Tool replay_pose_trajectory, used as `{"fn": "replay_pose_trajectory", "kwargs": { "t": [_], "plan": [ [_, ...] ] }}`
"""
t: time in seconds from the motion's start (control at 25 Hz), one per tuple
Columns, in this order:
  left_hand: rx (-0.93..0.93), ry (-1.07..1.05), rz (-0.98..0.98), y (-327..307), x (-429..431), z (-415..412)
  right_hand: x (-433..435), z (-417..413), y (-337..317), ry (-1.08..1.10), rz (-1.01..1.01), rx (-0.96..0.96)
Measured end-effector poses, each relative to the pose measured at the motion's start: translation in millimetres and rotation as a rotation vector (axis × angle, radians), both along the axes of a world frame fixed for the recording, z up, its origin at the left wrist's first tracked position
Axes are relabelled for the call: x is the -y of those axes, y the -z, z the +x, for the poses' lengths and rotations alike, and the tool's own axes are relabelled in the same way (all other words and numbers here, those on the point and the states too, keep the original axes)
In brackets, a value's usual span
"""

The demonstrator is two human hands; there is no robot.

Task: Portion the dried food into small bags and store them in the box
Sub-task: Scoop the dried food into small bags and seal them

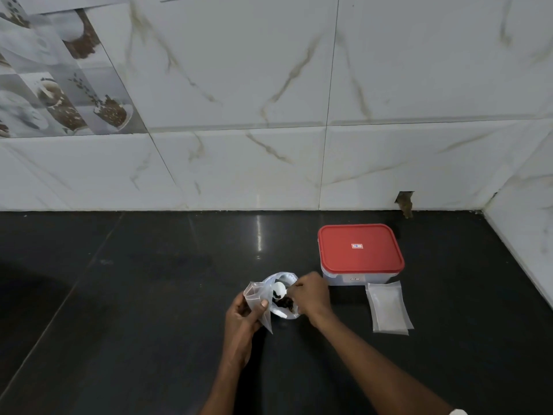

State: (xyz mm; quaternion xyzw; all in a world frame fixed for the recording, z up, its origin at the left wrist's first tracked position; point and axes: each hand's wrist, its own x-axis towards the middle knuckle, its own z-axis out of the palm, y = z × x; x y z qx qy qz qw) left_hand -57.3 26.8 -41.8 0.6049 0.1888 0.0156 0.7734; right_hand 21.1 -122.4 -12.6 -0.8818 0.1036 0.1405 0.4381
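Fingers [264,304] of our left hand [244,319] are pinching the small bag [254,292], our right hand [311,295] is gripping the white spoon [279,288]; if that floppy mouth's sagging, we're risking dried food [284,302] spilling onto the bench [149,295].

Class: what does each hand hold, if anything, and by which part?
The left hand grips a small clear bag by its side, thumb on the front. The right hand pinches a white spoon by its handle.
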Motion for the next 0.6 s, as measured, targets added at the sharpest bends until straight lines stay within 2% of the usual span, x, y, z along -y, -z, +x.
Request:
{"fn": "replay_pose_trajectory", "kwargs": {
  "t": [0.12, 0.28, 0.36, 0.52, 0.6],
  "plan": [
    [0.033, 0.017, 0.120, -0.2, -2.6, 1.5, 17.3, -2.0, -10.2, 0.179, 0.294, -0.080],
    [0.037, 0.042, 0.238, -1.6, -2.4, 7.5, 30.7, -10.9, -39.0, 0.205, 0.457, -0.035],
    [0.040, 0.054, 0.295, -3.5, -0.8, 9.3, 28.7, -18.8, -54.4, 0.143, 0.442, 0.068],
    [0.042, 0.069, 0.391, -2.0, -1.7, 11.6, 13.8, -39.4, -66.3, -0.101, 0.137, 0.419],
    [0.047, 0.087, 0.387, -2.8, -1.1, 12.2, 7.8, -43.5, -61.7, -0.096, 0.166, 0.391]
  ]
}}
